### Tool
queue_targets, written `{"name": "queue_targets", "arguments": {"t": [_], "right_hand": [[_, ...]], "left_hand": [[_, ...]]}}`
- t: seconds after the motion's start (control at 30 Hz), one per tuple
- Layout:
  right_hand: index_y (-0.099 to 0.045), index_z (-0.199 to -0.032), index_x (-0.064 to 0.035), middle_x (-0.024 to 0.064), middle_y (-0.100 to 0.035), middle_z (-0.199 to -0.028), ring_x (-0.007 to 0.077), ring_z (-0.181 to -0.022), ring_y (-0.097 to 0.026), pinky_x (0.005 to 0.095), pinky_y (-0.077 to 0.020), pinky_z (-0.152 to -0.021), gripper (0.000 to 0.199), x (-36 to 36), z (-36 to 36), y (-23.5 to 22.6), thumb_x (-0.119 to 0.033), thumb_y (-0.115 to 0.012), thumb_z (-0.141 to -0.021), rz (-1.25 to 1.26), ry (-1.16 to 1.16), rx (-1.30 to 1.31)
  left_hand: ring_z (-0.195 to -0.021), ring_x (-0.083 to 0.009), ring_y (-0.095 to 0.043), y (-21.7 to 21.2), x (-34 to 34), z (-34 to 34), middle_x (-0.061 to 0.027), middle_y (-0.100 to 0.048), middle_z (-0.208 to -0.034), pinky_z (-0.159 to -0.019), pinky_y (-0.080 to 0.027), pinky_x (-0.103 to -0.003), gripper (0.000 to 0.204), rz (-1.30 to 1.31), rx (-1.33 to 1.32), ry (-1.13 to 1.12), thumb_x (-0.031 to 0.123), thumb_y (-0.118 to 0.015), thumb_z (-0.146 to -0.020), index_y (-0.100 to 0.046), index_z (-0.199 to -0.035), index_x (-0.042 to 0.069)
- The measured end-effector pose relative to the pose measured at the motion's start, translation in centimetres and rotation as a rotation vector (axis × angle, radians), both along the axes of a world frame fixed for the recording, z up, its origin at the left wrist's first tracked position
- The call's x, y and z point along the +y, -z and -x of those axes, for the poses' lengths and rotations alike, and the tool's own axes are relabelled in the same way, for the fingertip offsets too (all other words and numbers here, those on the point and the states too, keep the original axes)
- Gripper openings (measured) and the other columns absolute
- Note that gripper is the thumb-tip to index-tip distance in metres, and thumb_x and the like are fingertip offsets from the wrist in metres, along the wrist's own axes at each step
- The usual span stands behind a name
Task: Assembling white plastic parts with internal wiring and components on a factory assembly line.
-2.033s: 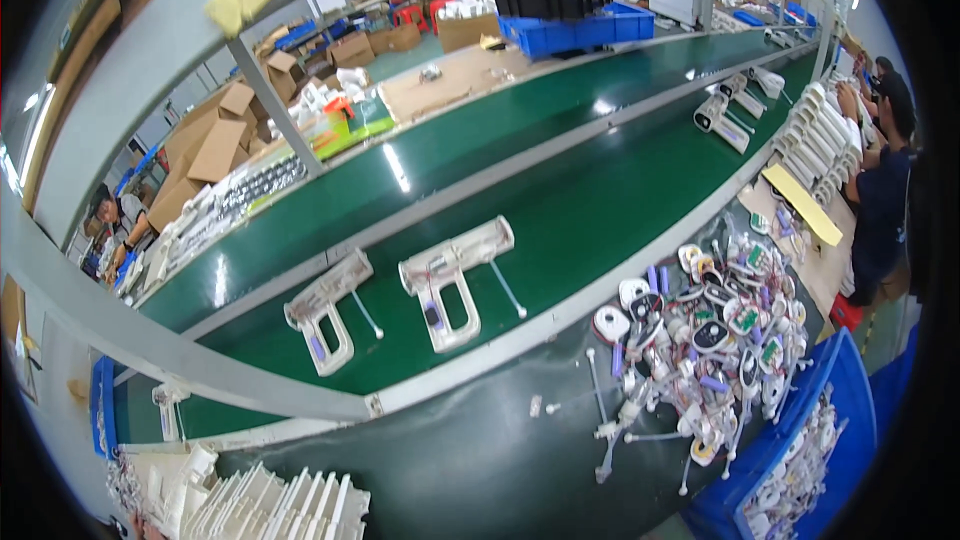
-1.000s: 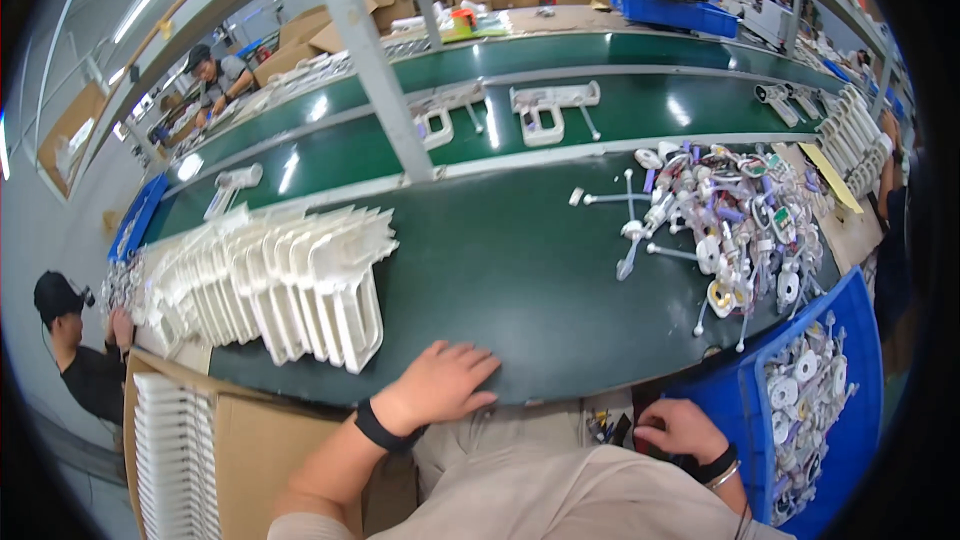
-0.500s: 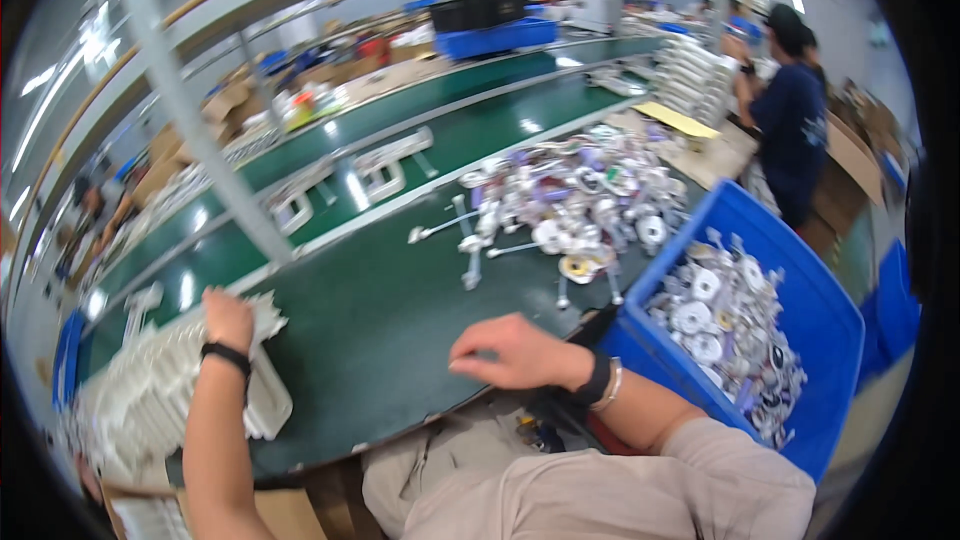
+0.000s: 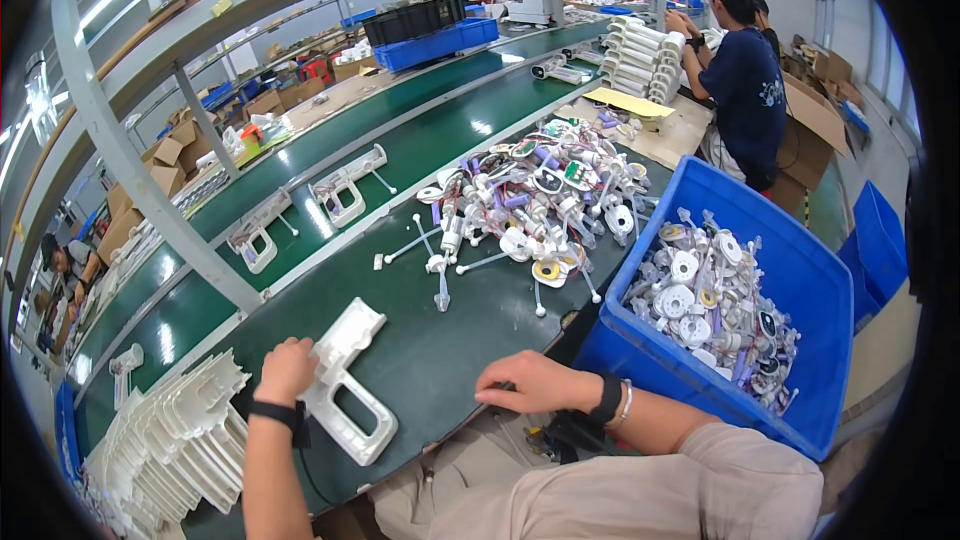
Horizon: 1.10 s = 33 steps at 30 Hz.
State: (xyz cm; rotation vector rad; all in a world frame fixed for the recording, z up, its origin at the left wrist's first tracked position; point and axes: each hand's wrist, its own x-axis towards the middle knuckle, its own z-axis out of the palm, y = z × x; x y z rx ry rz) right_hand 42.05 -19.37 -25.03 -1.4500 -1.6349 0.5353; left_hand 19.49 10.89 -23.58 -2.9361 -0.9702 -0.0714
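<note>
A seated person's left hand (image 4: 285,370) grips a white moulded plastic housing with a handle-shaped loop (image 4: 345,385), which lies flat on the dark green desk (image 4: 440,340) at its near edge. The right hand (image 4: 530,383) rests on the same edge with fingers loosely curled; whether it holds anything cannot be told.

To the left of the housing, a row of identical white plastic housings (image 4: 175,435) stands packed on edge, just beside the left wrist. Beyond the hands, a loose heap of small white, purple and green plastic parts with thin white rods (image 4: 530,205) spreads across the desk, a few stray rods lying apart from it toward the housing. A grey metal frame post (image 4: 150,195) slants up from the desk's far edge, crossing the view of the green conveyor belt (image 4: 400,155) behind it, where two more white housings (image 4: 345,185) lie well apart from the hands.

At the right, a large blue plastic crate (image 4: 800,280) sits touching the desk's end and holds a jumble of white round parts (image 4: 705,295) covering its floor. Farther back, a dark tray stacked on a blue crate (image 4: 430,30) stands by the conveyor, and a person in a dark shirt (image 4: 745,90) works beside a stack of white parts.
</note>
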Motion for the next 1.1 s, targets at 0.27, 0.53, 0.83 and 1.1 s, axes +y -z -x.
{"name": "queue_targets", "arguments": {"t": [0.27, 0.53, 0.83, 1.1], "right_hand": [[-0.062, -0.090, -0.0054, 0.0098, -0.063, -0.081, 0.0286, -0.075, -0.061, 0.0363, -0.0486, -0.066, 0.019, -2.9, 0.6, 1.9, -0.024, -0.060, -0.087, 0.116, -0.096, -0.034], [-0.060, -0.093, -0.0043, 0.0100, -0.061, -0.082, 0.0293, -0.078, -0.059, 0.0391, -0.0470, -0.069, 0.019, -0.1, 2.5, 1.9, -0.023, -0.058, -0.089, 0.051, -0.331, -0.176], [-0.060, -0.093, -0.0048, 0.0108, -0.061, -0.081, 0.0293, -0.078, -0.059, 0.0383, -0.0472, -0.072, 0.019, -1.8, 3.1, 2.1, -0.024, -0.058, -0.089, 0.048, -0.294, -0.224], [-0.060, -0.092, -0.0058, 0.0107, -0.062, -0.083, 0.0308, -0.080, -0.060, 0.0408, -0.0476, -0.068, 0.019, -3.5, 0.8, 3.2, -0.024, -0.058, -0.088, 0.124, -0.176, -0.142]], "left_hand": [[-0.118, -0.0286, -0.051, -3.0, -20.7, 4.6, -0.0149, -0.057, -0.124, -0.097, -0.039, -0.035, 0.036, 1.296, -0.163, 0.509, 0.029, -0.049, -0.095, -0.057, -0.121, 0.004], [-0.100, -0.0349, -0.060, 22.3, -18.5, 12.8, -0.0169, -0.065, -0.106, -0.087, -0.046, -0.041, 0.038, 0.626, -0.612, -0.474, 0.028, -0.057, -0.085, -0.062, -0.113, 0.003], [-0.108, -0.0405, -0.054, 23.0, -15.5, 11.6, -0.0244, -0.058, -0.114, -0.095, -0.041, -0.043, 0.046, 0.467, -0.181, -0.098, 0.039, -0.054, -0.084, -0.061, -0.114, 0.005], [-0.069, -0.0467, -0.058, 9.9, -23.6, 10.8, -0.0303, -0.056, -0.072, -0.058, -0.045, -0.048, 0.032, 0.792, -0.183, -0.095, 0.023, -0.053, -0.088, -0.060, -0.076, -0.005]]}}
